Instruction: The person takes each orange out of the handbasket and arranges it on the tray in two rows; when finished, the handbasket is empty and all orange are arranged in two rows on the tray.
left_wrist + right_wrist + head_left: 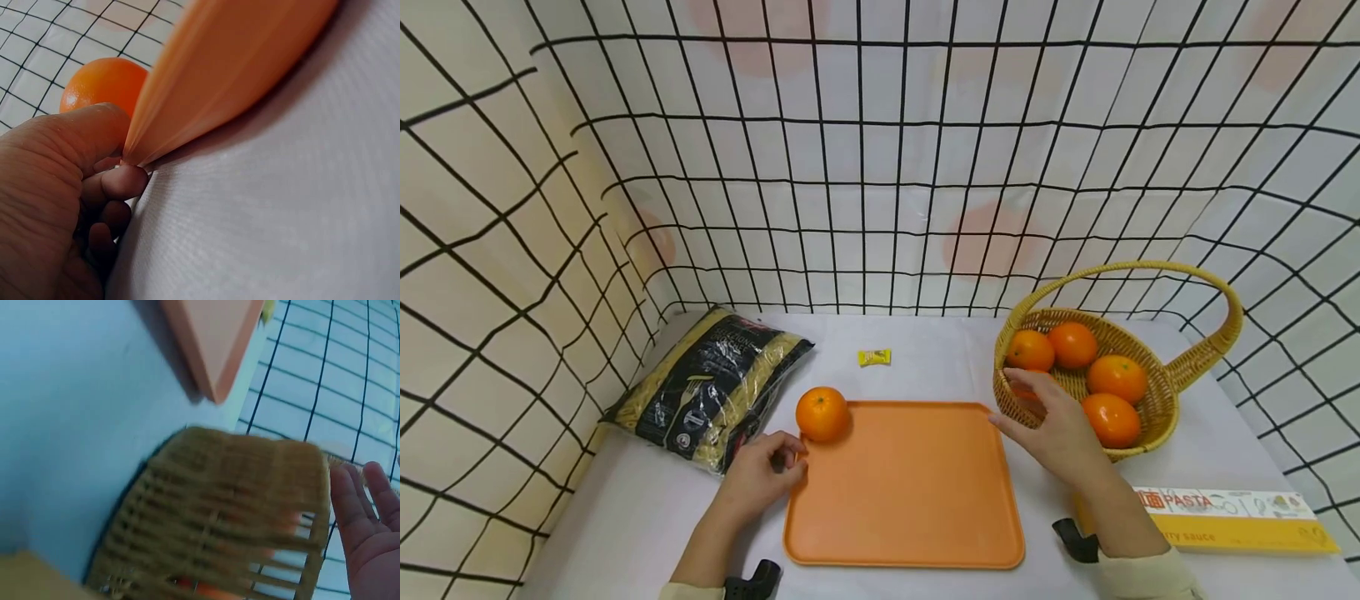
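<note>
My left hand [760, 477] has its grip pinched on the tray's [910, 500] edge, an orange [823, 413] just beyond. My right hand [1056, 429], fingers apart, hovers beside the basket [1157, 408].

Staged recording booth, not a real home: black wire grid panels [880, 167] and sheeting enclose white worktop [925, 350].
</note>
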`<state>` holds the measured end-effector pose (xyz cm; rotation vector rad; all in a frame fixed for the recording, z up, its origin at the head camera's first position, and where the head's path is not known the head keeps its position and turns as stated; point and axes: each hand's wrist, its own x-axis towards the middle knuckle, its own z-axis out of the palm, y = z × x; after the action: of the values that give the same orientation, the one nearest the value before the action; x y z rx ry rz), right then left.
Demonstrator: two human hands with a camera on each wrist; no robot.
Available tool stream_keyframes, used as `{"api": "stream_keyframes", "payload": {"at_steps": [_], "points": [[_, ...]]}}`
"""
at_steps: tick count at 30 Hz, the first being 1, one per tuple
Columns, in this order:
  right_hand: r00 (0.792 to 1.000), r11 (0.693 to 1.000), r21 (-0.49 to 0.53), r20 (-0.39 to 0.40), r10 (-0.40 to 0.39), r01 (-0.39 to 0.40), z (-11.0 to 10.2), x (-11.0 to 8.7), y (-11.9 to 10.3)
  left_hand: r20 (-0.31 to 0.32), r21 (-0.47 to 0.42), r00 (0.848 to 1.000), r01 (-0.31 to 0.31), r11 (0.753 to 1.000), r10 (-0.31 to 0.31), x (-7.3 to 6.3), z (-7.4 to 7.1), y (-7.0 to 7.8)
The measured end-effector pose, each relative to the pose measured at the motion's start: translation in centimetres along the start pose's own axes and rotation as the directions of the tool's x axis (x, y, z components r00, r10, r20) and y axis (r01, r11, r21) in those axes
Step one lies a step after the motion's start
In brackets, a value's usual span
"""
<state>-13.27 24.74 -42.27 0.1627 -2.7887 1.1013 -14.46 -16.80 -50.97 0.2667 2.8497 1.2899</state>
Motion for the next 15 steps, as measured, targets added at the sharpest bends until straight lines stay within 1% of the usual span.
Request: {"api": "stream_keyframes", "payload": {"at_steps": [3,5,8,12,15], "points": [[1.0,1.0,0.006,-0.017,0.008,-0.008,-1.1,-0.3,0.5,-0.001,-0.001,1.0,-0.001,1.0,0.001,0.1,0.0,0.0],[1.0,1.0,-0.017,-0.024,0.016,-0.017,-1.8,-0.5,0.9,0.001,-0.003,1.0,-0.001,1.0,0.001,0.1,0.0,-0.1],[0.999,0.998,-0.062,-0.031,0.025,-0.027,-3.0,-0.8,1.7,0.006,-0.007,1.0,0.003,1.0,-0.003,0.1,0.0,-0.1],[0.998,0.986,-0.155,-0.051,0.047,-0.054,-4.4,-1.2,3.3,0.007,-0.006,1.0,-0.001,1.0,0.001,0.0,0.1,-0.2],[0.995,0.974,-0.206,-0.036,0.094,-0.099,-5.4,-1.3,4.6,0.002,-0.007,1.0,-0.007,1.0,0.007,0.0,0.0,-0.2]]}}
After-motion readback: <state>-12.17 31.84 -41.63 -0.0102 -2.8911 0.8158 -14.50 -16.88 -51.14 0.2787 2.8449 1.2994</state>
